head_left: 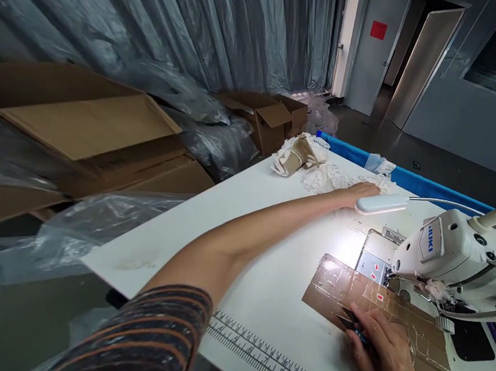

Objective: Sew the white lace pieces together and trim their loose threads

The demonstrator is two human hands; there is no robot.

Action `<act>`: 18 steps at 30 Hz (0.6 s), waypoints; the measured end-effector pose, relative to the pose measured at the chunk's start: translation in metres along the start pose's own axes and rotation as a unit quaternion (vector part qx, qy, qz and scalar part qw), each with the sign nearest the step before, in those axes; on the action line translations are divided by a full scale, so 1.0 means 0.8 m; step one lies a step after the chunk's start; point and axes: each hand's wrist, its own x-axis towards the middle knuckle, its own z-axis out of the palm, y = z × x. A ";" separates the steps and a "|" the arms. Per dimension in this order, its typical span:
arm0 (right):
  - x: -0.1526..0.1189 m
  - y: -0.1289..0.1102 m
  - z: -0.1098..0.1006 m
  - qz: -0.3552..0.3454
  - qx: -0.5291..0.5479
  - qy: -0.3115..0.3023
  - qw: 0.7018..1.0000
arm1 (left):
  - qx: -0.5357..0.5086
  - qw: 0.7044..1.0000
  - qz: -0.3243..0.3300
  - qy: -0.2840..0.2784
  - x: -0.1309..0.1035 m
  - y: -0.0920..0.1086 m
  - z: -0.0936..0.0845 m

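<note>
Striped sleeve [146, 331], cut off below, leads to the left hand [358, 194], grip unclear, lace [324, 179] beside it, while the right hand [389, 348] clamps half-hidden snips [346, 323].

White openwork lace [324, 179], crumpled, at the left hand [362, 193]; dark-bladed snips [347, 323], blades parted, in the right hand [383, 342]

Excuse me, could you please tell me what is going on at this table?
A person's left hand is stretched out over the white table at some white lace; whether it grips any is unclear. The right hand holds dark snips, blades parted, over a brown taped board in front of the sewing machine.
</note>
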 end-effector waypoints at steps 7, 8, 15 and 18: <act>-0.003 -0.001 -0.002 0.005 0.009 -0.006 1.000 | -0.096 0.994 -0.037 0.026 -0.098 0.064 -0.003; -0.003 -0.001 -0.002 0.007 0.015 -0.007 1.000 | -0.119 0.992 -0.038 0.003 -0.116 0.074 -0.005; -0.005 0.004 -0.006 0.007 0.038 -0.002 0.999 | -0.256 0.953 0.006 -0.161 -0.206 0.119 -0.039; -0.003 0.005 -0.009 0.026 0.035 0.020 0.999 | -0.214 0.972 0.023 -0.097 -0.205 0.106 -0.048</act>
